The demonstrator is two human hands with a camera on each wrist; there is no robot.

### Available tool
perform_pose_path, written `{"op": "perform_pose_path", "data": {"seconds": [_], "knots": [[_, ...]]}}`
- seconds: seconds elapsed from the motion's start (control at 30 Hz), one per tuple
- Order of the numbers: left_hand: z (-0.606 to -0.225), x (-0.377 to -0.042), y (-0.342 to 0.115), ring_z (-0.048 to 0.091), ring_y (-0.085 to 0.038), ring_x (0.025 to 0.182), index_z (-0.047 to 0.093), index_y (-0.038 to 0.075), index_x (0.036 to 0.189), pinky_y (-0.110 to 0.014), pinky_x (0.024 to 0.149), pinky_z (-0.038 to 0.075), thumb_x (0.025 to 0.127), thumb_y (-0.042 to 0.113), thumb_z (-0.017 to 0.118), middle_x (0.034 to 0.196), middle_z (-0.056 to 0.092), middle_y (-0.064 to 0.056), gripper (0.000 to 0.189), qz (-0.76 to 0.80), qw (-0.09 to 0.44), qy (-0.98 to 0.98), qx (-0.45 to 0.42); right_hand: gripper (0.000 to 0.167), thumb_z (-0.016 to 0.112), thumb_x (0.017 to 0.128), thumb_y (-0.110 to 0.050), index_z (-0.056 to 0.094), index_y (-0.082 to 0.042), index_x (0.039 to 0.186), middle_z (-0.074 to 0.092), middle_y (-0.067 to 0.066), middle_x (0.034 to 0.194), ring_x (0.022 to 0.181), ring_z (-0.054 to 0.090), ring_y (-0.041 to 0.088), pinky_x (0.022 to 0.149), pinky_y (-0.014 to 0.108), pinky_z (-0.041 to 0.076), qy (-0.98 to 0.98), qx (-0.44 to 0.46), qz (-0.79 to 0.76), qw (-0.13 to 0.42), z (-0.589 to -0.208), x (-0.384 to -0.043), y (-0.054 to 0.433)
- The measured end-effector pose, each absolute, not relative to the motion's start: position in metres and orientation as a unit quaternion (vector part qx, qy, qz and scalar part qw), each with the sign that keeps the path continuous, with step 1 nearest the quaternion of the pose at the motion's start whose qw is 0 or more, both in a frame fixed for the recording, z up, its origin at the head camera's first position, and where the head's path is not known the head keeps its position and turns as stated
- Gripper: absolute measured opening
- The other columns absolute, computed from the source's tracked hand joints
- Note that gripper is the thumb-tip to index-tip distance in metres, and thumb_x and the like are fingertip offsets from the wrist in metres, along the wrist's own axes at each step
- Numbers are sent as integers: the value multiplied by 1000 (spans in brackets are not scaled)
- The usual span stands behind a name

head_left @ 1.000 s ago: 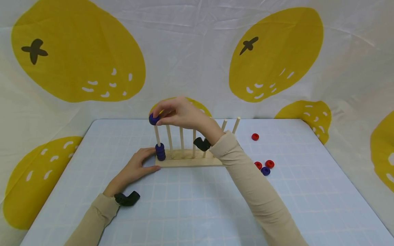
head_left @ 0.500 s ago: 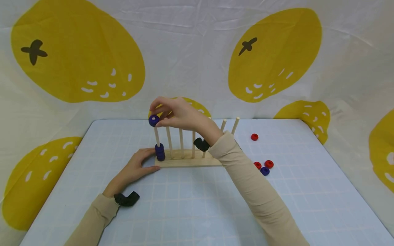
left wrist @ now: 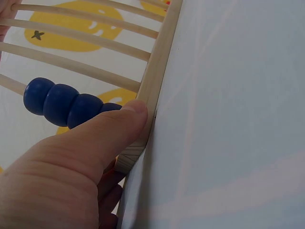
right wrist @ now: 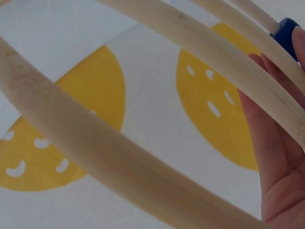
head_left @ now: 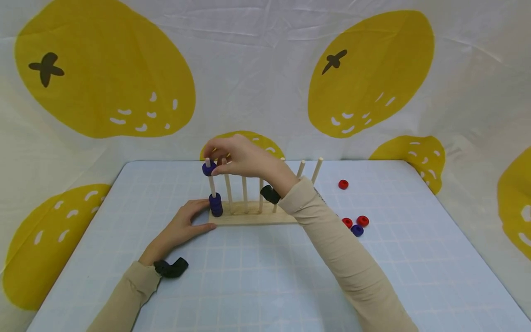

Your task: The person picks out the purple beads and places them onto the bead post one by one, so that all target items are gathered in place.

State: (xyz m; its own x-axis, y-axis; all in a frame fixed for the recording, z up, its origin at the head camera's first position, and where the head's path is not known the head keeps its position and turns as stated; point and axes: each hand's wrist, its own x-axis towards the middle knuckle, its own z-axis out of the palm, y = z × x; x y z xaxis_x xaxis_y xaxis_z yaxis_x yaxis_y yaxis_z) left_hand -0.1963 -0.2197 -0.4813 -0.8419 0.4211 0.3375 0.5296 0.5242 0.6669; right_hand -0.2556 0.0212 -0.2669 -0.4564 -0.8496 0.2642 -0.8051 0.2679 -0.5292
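Observation:
A wooden peg stand [head_left: 257, 219] has several upright pegs. My left hand [head_left: 182, 226] grips the left end of its base, thumb [left wrist: 126, 119] along the front and fingers behind. Low on the leftmost peg sits a stack of blue beads [left wrist: 59, 99], partly hidden by the thumb in the left wrist view. Near the top of that same peg, my right hand [head_left: 244, 157] pinches another blue bead [head_left: 209, 168], and the peg's tip shows above it. In the right wrist view the bead [right wrist: 286, 38] is at the fingertips, at the upper right edge.
Right of the stand lie loose beads: a red one [head_left: 343, 184] farther back, and red ones [head_left: 362, 221] beside a blue one [head_left: 357, 230] nearer. The right forearm [head_left: 344, 258] passes over the stand's right end. A lemon-print cloth [head_left: 257, 69] hangs behind the table.
The blue bead in the right hand has come down a little, from on top of the leftmost peg to around it, so the tip sticks out above. The left hand has stayed put.

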Motion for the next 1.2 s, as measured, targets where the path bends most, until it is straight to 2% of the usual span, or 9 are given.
{"op": "perform_pose_path", "data": {"seconds": [0.2,0.53,0.83,1.2], "knots": [[-480,-196,-219,48,-35,127,58,1,135,-55,105,35,80,16,84,137,57,-15,63,-406,68,-869,-274,25,73,91,-7,65,-5,114,74,3,100,90,68,6,81,20,51,806,-513,-291,43,-266,-256,20],[-481,-197,-220,47,-34,128,57,2,137,-56,105,35,81,17,83,139,56,-14,63,-411,63,-867,-273,19,72,91,-9,67,-6,109,73,1,93,85,66,8,79,19,51,816,-506,-278,37,-267,-256,20],[-482,-198,-219,47,-34,129,57,4,138,-56,106,34,81,17,84,138,57,-13,64,-411,66,-866,-278,19,73,91,-8,69,-5,109,72,5,100,85,67,7,80,18,52,809,-511,-286,35,-268,-256,21],[-481,-198,-219,47,-34,129,56,4,138,-56,107,34,81,17,83,139,57,-12,64,-412,59,-867,-273,17,72,90,-6,69,-5,107,71,3,98,85,66,6,80,19,53,802,-508,-312,31,-269,-256,23]]}}
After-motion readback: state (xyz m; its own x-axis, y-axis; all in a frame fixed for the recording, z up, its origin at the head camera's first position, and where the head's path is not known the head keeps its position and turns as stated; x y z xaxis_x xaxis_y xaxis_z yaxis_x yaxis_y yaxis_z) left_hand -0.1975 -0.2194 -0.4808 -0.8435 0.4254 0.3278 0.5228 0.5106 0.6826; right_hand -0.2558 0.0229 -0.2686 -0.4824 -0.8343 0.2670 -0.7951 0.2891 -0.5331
